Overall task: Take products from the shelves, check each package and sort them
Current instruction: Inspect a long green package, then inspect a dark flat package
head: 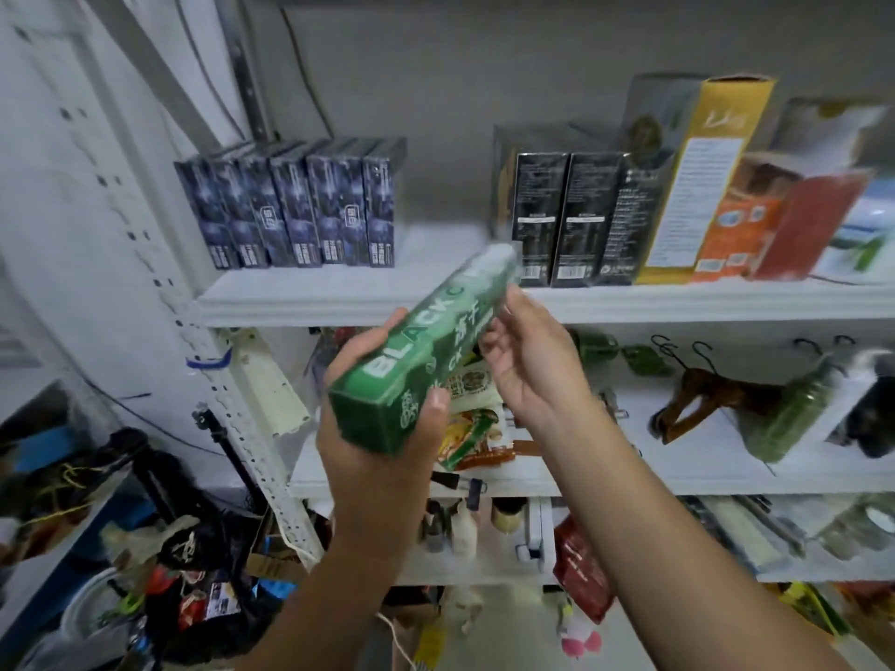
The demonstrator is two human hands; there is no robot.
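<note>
gripping the green box (426, 351), left hand (368, 443) clamps its near end; right hand (528, 360) fingers loosely cup its side.

A grey wall (436, 65) is rising behind and above the grip, dimly lit. A white upper shelf board (300, 295) is running across just behind the grip, and a lower white shelf board (702, 477) is lying beneath it, to the right. Left of the grip, a perforated white upright (232, 418) is slanting down, with a dark cable (121, 409) trailing across the pale side panel beyond it.
</note>
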